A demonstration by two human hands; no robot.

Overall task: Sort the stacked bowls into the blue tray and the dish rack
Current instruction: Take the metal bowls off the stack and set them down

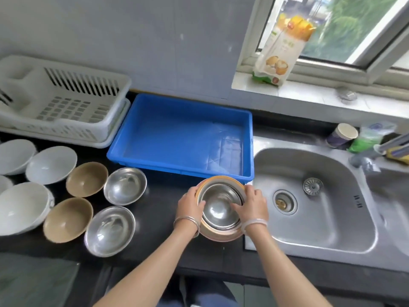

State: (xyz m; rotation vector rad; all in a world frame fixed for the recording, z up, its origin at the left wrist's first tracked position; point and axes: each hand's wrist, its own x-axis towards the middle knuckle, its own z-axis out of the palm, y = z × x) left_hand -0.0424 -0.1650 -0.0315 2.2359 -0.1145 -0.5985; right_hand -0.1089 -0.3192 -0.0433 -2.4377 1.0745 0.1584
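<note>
— Steel on top, is it?

— Yes. A steel bowl sits uppermost in the stack [220, 208], nested in more steel bowls, with a tan one at the bottom. The stack stands on the black counter [159, 220], just in front of the tray's near right corner and right beside the sink [309, 200].

— And the hands?

— Both are on it. The left hand [190, 203] clasps the left rim, thumb hooked over the edge into the top bowl. The right hand [251, 206] grips the right rim, its fingers curled over the edge and reaching inside. Each wrist wears a bangle.

— Is the stack lifted?

— I cannot tell; it looks to be resting on the counter.

— The tray?

— The blue tray [137, 129] lies behind the stack, with nothing in it. The white rack [66, 103] stands to its left, touching it or nearly so, also without bowls.

— Other bowls?

— Spread out on the counter to the left, well apart from the stack: two steel bowls [125, 186], two tan bowls [86, 178] left of those, then several white bowls [51, 165] at the far left, all upright.

— Anything else?

— A paper cup [342, 135] behind the sink, and a printed bag [281, 52] upright on the windowsill.
</note>
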